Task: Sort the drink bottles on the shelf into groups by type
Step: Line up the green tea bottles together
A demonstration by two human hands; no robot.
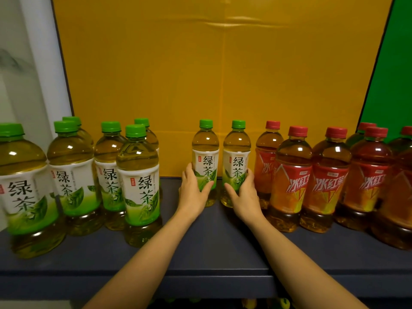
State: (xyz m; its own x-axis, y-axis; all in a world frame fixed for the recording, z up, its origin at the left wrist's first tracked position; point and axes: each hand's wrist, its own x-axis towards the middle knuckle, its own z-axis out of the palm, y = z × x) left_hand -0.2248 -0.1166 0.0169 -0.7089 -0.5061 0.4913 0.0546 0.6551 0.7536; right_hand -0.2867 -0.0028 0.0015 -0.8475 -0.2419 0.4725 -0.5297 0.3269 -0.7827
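Note:
Two green-capped green tea bottles stand upright at the back middle of the dark shelf [200, 246]. My left hand [192, 190] grips the left one [205, 152] low on its label. My right hand [244, 192] grips the right one [237, 155] the same way. Several more green tea bottles [138, 175] stand grouped at the left. Several red-capped iced red tea bottles [292, 177] stand grouped at the right, the nearest just beside the bottle in my right hand.
A yellow panel [223, 74] backs the shelf, with a green panel [392, 74] at the right and a white wall [29, 63] at the left. Bare shelf lies between the two groups and along the front edge. More bottles show faintly on a lower shelf [249, 303].

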